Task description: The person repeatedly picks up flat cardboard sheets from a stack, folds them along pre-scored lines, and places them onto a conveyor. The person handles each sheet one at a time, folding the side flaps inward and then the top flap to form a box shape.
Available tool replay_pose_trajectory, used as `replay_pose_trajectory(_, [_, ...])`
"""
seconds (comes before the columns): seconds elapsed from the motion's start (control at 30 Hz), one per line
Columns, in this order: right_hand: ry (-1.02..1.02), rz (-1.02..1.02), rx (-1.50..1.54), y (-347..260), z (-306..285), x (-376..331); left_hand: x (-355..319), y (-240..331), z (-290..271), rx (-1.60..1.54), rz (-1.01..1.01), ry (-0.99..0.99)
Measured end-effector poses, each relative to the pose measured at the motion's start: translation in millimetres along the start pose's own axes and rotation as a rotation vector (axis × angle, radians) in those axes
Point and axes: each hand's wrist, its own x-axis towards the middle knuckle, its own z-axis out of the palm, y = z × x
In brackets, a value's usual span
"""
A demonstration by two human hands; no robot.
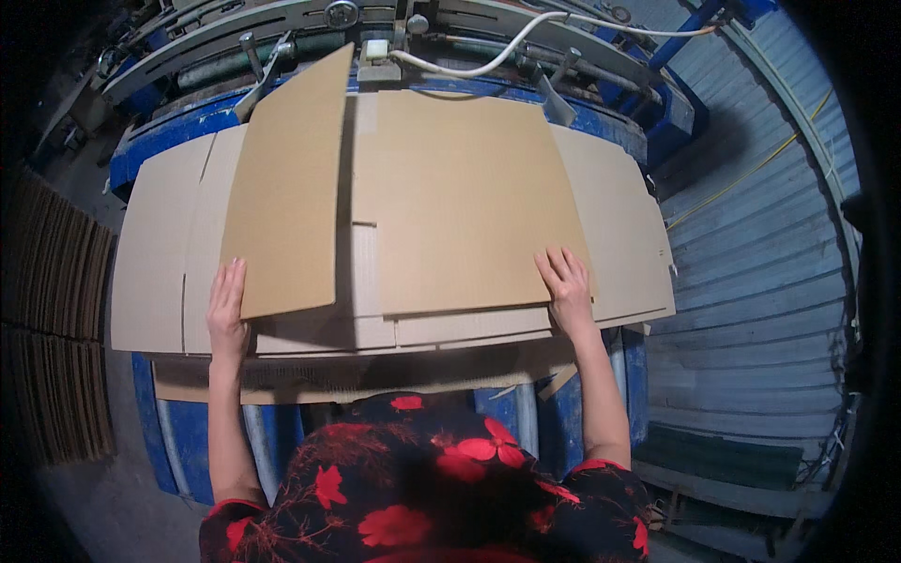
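Observation:
A large brown cardboard blank (155,263) lies across the machine's bed in front of me. Its left panel (291,197) is folded inward and tilts up, its free edge raised above the sheet and casting a shadow. The right panel (469,197) lies folded over nearly flat. My left hand (228,300) rests at the left panel's outer edge near its front corner, fingers straight and close together; its thumb is mostly hidden. On the right panel's front right corner my right hand (567,286) lies with fingers stretched out and slightly apart.
A blue-framed machine with rollers and metal bars (310,45) stands along the far side, a white cable (507,56) running over it. Stacks of cardboard (56,272) stand at the left. A corrugated metal wall (751,281) rises at the right. Blue supports (507,413) show below the sheet.

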Motion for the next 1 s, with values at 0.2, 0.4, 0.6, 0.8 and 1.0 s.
replay_pose_trajectory(0.2, [-0.004,0.043,0.054,41.3,17.6,55.4,62.6,-0.1,34.4,0.088,0.013,0.008])
replay_pose_trajectory(0.4, [-0.010,0.030,0.120,70.5,29.9,123.1,119.4,-27.4,61.2,0.098,0.064,0.009])
replay_pose_trajectory(0.6, [0.055,-0.074,0.116,107.9,63.7,210.5,196.0,-51.3,94.3,0.192,-0.005,-0.066])
replay_pose_trajectory(0.8, [0.058,0.014,0.042,133.7,103.4,293.1,283.5,-85.4,137.0,0.136,0.007,-0.009])
replay_pose_trajectory(1.0, [-0.058,0.202,-0.247,137.2,104.5,334.6,321.5,-72.7,153.0,0.005,-0.037,-0.033])
